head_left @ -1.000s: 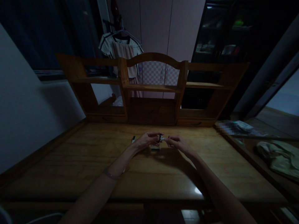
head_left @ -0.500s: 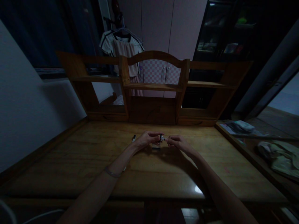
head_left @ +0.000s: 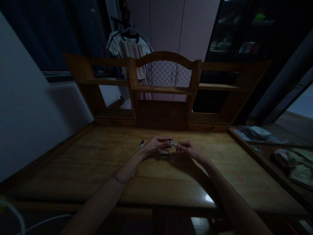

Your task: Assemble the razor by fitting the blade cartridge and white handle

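Observation:
Between the fingertips of my left hand (head_left: pixel 154 145) is a small dark and silvery object (head_left: pixel 171 143), too small and dim to name. The thumb and fingers are pinched closed on it. My right hand (head_left: pixel 187 148) meets the object's right end with closed fingertips. Just below the hands, a small pale, see-through item with a dark front edge (head_left: pixel 165 154) lies on the wooden desk (head_left: pixel 156 189). Beside my left wrist lies a slim white thing with a dark tip (head_left: pixel 142 143), partly hidden by the forearm.
A wooden shelf unit (head_left: pixel 161 89) with small drawers runs along the desk's back edge. On the right, beyond a raised wooden edge, lie plastic-wrapped items (head_left: pixel 259 132) and a pale cloth bundle (head_left: pixel 302 166). A white cable (head_left: pixel 49 221) hangs at lower left.
The whole view has shifted slightly to the left. Both hands stay close together at the small object, which appears turned a little.

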A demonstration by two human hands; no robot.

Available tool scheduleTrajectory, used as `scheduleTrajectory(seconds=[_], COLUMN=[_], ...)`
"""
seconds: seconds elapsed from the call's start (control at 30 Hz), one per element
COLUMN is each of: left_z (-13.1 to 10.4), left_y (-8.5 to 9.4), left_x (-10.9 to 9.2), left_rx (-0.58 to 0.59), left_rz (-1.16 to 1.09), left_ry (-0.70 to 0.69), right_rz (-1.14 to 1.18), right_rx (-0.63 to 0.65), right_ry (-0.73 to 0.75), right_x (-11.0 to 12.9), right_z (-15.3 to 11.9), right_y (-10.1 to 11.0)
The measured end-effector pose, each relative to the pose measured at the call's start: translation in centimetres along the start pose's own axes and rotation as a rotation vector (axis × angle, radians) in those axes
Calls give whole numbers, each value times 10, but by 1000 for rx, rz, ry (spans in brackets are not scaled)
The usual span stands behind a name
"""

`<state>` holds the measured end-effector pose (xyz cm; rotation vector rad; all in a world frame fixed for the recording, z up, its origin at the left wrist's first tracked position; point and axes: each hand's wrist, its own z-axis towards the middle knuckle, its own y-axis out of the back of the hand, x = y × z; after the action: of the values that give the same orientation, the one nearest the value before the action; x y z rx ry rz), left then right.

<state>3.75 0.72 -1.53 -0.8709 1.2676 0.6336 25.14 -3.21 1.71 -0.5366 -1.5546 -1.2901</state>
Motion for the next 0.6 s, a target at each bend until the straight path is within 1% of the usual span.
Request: scheduleTrajectory(seconds=[0.13,0.27,0.4,0.6], left_z=[0,-2,-3,-3], left_y=[0,0,-1,-3], left_x=[0,-2,-3,-3], left_rx=[-7,14,33,28], left_rz=[5,13,20,-3], left_ry=[7,28,34,18], right_rz=[6,36,64,48], right_rx=[2,60,102,65], right_ry=[-19,-66,-60,-44], right_x=[-1,-3,-7,-8], right_z=[0,-1,-2,-2], right_y=[0,1,2,2])
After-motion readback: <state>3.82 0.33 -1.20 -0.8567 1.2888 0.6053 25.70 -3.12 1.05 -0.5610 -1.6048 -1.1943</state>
